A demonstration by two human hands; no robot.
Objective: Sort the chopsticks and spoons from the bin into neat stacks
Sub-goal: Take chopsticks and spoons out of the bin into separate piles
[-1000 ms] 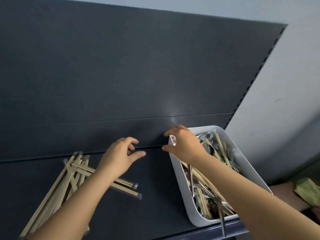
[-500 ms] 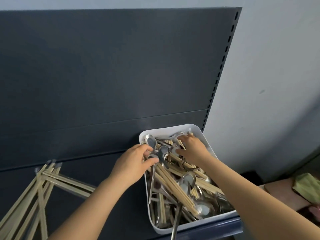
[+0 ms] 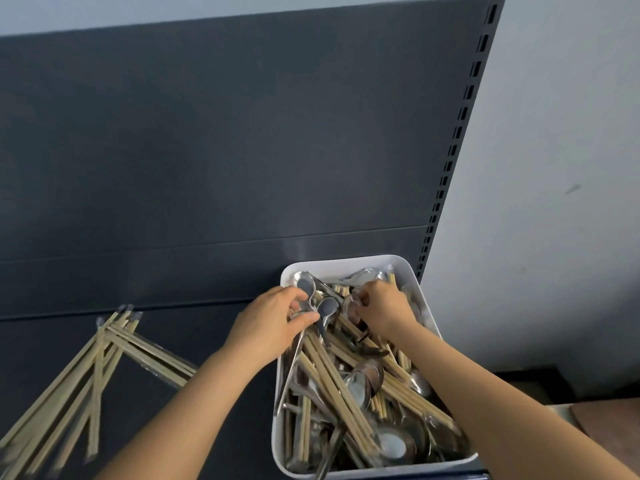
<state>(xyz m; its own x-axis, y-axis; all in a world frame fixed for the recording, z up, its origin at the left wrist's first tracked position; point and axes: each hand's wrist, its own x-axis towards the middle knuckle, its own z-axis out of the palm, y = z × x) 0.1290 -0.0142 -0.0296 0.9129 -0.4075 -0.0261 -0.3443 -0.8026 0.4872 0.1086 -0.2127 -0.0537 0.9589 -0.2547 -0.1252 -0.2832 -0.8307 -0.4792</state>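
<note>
A white bin (image 3: 349, 264) stands at the right end of a dark shelf, full of tangled wooden chopsticks (image 3: 332, 379) and metal spoons (image 3: 363, 382). My left hand (image 3: 268, 323) is at the bin's far left corner, its fingers and thumb pinching the handles of two spoons (image 3: 317, 299) whose bowls stick up. My right hand (image 3: 382, 308) reaches into the far end of the bin, fingers curled round a spoon bowl (image 3: 351, 306). A loose pile of wrapped chopsticks (image 3: 93, 375) lies on the shelf at the left.
The dark shelf (image 3: 214, 341) meets a dark back panel (image 3: 242, 150). A slotted upright (image 3: 450, 161) runs along its right edge, with a pale wall (image 3: 554, 168) beyond. The bin's near end reaches the shelf's front edge.
Both hands went from the bin's outer corner into the bin. The left hand now pinches spoon handles and the right has closed on a spoon. The view swung right.
</note>
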